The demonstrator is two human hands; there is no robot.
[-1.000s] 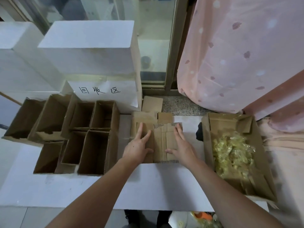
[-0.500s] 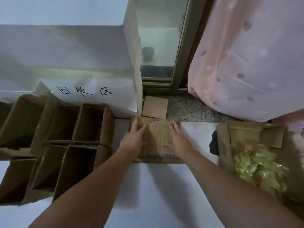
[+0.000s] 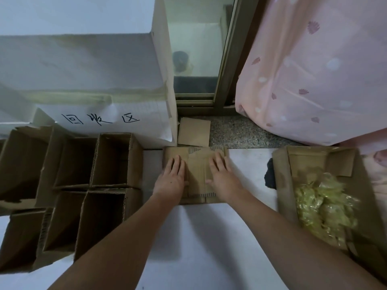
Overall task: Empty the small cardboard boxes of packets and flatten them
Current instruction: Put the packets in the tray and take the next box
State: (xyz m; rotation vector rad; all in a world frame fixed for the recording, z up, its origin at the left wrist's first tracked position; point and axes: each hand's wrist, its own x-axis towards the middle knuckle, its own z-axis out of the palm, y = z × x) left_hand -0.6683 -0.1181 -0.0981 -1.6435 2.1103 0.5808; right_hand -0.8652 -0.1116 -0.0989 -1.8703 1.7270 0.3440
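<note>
Left hand [image 3: 171, 181] and right hand [image 3: 224, 178], fingers now closed up, are pressing the brown flattened cardboard box [image 3: 196, 174] against the white worktop [image 3: 209, 237]. It is lying flat; open boxes [image 3: 109, 162] are waiting.

The flattened box [image 3: 196, 174] lay flat on the white surface, plain brown cardboard. To its left stood a cluster of open small cardboard boxes [image 3: 83, 185], upright. The yellowish packets [image 3: 324, 208] were heaped in a bigger open box [image 3: 282, 185] on the right.
</note>
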